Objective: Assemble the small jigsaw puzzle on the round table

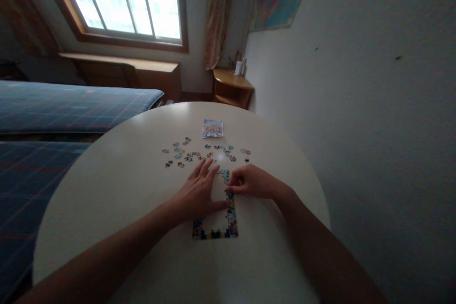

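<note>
A jigsaw puzzle frame (233,221) of joined pieces lies on the round white table (135,199), its middle showing bare tabletop. My left hand (199,194) rests across the frame's left side with fingers spread, the thumb touching the right edge strip; it hides the left strip. At the upper right of the frame, my right hand (249,181) is closed in a pinch with its fingertips at the edge pieces. Whatever sits between those fingertips is too small to make out. Several loose puzzle pieces (178,152) are scattered beyond both hands.
A small picture sheet or packet (213,128) lies toward the table's far side. Left of the table is a bed with a plaid cover (71,109). A wooden corner shelf (233,80) stands behind it, and a white wall (356,128) runs along the right.
</note>
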The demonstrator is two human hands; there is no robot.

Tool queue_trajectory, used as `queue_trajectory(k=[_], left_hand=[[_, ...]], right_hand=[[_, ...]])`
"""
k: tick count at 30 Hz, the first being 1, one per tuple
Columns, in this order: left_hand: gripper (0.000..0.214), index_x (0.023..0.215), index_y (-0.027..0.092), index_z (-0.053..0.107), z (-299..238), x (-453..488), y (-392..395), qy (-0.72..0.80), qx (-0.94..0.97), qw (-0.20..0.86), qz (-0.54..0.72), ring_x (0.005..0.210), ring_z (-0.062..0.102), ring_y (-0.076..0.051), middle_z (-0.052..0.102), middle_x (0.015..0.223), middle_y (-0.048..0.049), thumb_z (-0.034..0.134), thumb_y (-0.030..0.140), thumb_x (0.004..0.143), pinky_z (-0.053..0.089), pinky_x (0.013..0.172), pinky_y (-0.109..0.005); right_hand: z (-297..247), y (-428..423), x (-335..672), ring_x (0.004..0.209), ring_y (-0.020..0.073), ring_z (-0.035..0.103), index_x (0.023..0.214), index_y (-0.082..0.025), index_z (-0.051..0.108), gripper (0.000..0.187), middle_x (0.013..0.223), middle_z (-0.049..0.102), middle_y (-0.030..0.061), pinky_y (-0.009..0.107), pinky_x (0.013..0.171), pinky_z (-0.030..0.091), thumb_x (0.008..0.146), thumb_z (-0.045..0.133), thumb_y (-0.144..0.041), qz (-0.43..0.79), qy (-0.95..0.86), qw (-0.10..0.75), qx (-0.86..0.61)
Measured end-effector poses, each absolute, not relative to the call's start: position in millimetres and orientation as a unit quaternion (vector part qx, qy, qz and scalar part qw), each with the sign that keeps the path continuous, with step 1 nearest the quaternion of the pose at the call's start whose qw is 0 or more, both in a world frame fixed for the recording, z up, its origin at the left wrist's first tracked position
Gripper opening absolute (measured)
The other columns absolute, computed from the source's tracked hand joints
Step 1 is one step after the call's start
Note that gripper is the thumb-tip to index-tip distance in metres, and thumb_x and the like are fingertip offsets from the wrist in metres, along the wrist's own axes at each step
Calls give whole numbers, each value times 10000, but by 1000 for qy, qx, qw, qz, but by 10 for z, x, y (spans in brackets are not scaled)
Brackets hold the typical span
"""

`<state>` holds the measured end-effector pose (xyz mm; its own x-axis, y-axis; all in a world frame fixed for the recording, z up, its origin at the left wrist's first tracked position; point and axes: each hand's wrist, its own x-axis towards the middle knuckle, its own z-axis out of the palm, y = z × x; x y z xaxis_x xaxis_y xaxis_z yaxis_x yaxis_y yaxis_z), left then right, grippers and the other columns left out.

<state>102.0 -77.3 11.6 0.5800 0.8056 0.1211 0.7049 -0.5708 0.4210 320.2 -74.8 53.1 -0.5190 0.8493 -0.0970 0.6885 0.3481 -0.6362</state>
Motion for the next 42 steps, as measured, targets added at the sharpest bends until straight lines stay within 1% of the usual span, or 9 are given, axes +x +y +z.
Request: queue_trajectory(k=[4,9,11,15,18,21,24,31,42], left_hand=[[972,1451,131,334,116,1023,-771,429,875,163,153,1486,78,-375,206,1589,-217,702,624,699,206,1179,-524],[976,1462,131,321,140,1018,-773,435,875,170,127,1488,66,-369,189,1595,-215,693,627,709,201,1180,-525],[965,1463,150,321,146,1013,-773,431,877,170,130,1487,74,-370,199,1595,-206,685,639,714,206,1177,-533],[928,1455,153,334,135,1014,-775,425,877,170,142,1486,91,-369,224,1587,-204,662,648,743,211,1176,-526],[914,1462,181,325,108,1034,-790,417,878,165,168,1485,102,-366,247,1584,-184,636,677,759,205,1175,-529],[919,1467,192,317,82,1054,-809,412,881,156,174,1487,87,-364,233,1592,-174,619,700,763,190,1179,-531],[920,1470,179,315,72,1058,-816,417,882,150,159,1490,76,-357,218,1596,-177,610,698,770,188,1183,-520],[913,1464,184,328,44,1048,-794,421,878,155,165,1484,104,-370,248,1583,-189,607,705,768,202,1168,-540],[930,1462,160,341,71,1035,-793,426,876,166,153,1484,96,-375,244,1583,-200,617,703,758,203,1173,-537]], right_hand=[[551,-744,3215,541,81,487,745,-153,722,117,604,614,-28,213,530,337,793,694,-257,324,-812,131,-468],[543,-696,3317,563,90,501,836,-158,742,117,627,606,-22,216,546,353,823,665,-246,291,-806,168,-488],[512,-668,3352,618,106,539,879,-168,746,117,678,622,-8,224,589,396,829,658,-228,264,-809,196,-487],[449,-629,3351,758,138,591,989,-195,747,170,857,658,37,273,738,472,845,670,-241,218,-824,228,-470],[408,-611,3316,796,147,599,1095,-219,731,252,979,657,63,310,803,489,859,679,-292,197,-832,231,-464],[359,-591,3288,899,172,607,1160,-223,712,307,1048,649,85,348,887,481,870,677,-320,176,-838,230,-462],[317,-575,3275,970,187,603,1132,-214,727,285,1055,643,94,364,941,464,867,686,-309,166,-843,218,-463],[320,-583,3284,958,186,608,1060,-214,751,247,1020,646,87,350,922,477,832,723,-306,181,-848,209,-452],[356,-599,3276,971,188,607,1063,-201,745,259,1035,640,87,346,937,469,825,731,-302,193,-850,205,-445]])
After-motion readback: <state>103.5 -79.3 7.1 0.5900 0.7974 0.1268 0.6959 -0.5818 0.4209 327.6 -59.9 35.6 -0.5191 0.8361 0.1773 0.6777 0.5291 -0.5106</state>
